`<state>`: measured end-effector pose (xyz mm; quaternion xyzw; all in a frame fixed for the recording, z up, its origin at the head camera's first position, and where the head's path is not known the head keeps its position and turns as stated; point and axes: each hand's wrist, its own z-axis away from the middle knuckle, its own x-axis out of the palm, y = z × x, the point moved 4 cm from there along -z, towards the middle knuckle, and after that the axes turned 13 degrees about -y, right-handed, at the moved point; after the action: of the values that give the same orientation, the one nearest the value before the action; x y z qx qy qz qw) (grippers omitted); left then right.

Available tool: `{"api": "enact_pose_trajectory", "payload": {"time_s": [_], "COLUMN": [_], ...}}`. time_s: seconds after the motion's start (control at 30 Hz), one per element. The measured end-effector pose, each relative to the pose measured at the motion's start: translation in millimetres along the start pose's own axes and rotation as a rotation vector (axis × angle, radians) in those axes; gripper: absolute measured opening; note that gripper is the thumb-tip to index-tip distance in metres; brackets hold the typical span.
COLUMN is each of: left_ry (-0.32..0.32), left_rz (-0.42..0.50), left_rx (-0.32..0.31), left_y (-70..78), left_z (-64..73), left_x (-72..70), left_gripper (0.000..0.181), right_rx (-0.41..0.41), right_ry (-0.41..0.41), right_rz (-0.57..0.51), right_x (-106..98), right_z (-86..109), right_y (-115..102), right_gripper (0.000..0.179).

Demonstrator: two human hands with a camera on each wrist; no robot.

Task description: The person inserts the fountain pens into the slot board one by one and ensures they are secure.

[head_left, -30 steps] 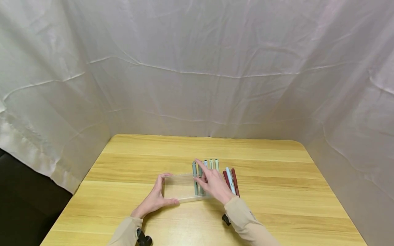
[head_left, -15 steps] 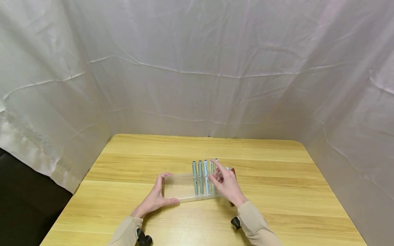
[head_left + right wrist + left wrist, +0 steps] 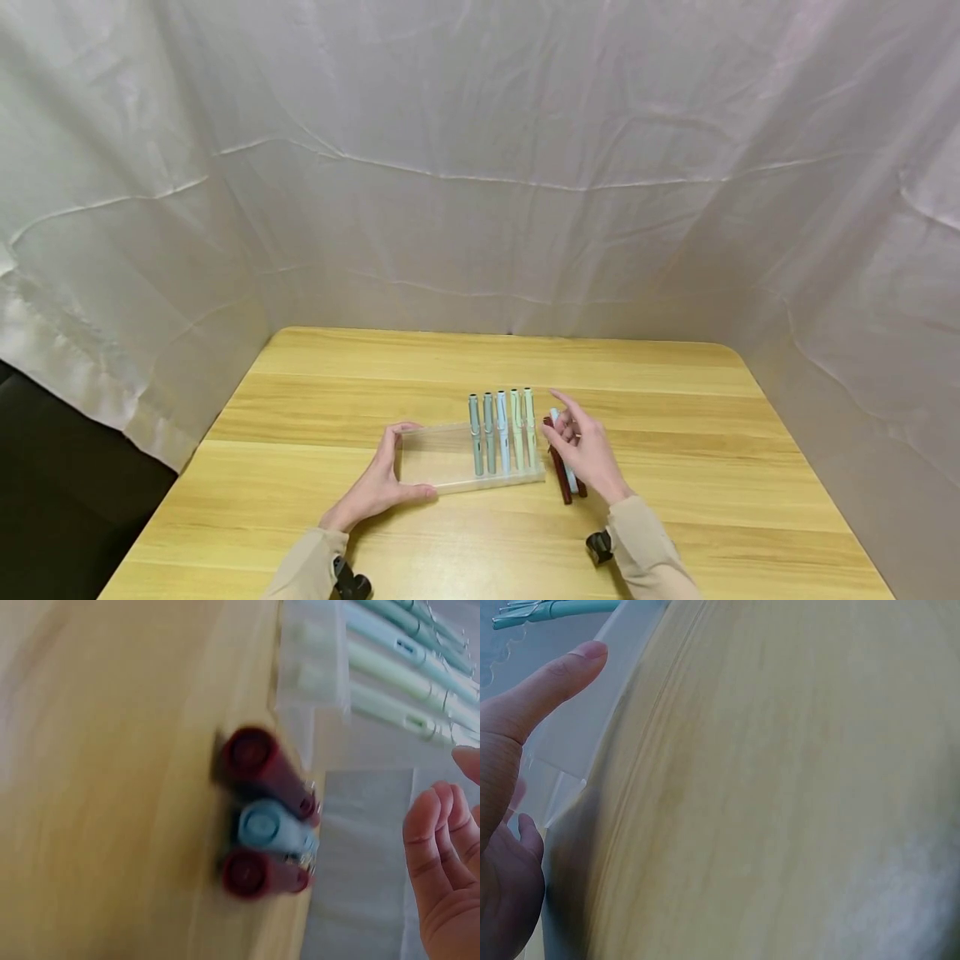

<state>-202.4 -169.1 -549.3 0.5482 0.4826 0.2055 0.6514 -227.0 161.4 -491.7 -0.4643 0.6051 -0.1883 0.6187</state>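
Note:
My left hand (image 3: 378,483) grips the left end of a clear plastic tray (image 3: 438,458), thumb along its near edge and fingers at the far side. In the tray's right half stand side by side two grey-green pens (image 3: 477,442), one light blue pen (image 3: 502,433) and two pale green pens (image 3: 530,433). To the right of the tray lie two dark red pens (image 3: 277,776) with another light blue pen (image 3: 264,825) between them. Over these loose pens hovers my right hand (image 3: 588,450), fingers loosely bent, nothing between them in the right wrist view.
The wooden table (image 3: 315,383) extends around the tray and the pens. Pale curtains (image 3: 480,233) enclose its back and sides. A dark object (image 3: 60,483) is beyond the table's left edge.
My right hand has moved rightward from above the pens in the tray to above the loose pens, uncovering the tray's whole row. The left hand and tray have stayed put.

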Motion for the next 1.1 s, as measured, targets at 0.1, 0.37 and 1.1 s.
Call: {"api": "enact_pose_trajectory", "payload": {"time_s": [0.1, 0.37, 1.1], "left_ry": [-0.003, 0.001, 0.004], "left_rz": [-0.003, 0.002, -0.024], "left_rx": [-0.008, 0.003, 0.007], "left_y": [-0.3, 1.2, -0.5], "left_z": [-0.1, 0.6, -0.1], "left_x": [0.3, 0.8, 0.4], "left_gripper": [0.101, 0.101, 0.099], "right_rx": [0.022, 0.1, 0.256], "right_ry": [-0.007, -0.014, -0.09], "right_rz": [0.005, -0.018, -0.089], "right_x": [-3.2, -11.5, -21.2], "right_z": [1.7, 6.6, 14.4], "right_y": [6.6, 22.0, 46.9], "right_gripper": [0.058, 0.059, 0.063]}}
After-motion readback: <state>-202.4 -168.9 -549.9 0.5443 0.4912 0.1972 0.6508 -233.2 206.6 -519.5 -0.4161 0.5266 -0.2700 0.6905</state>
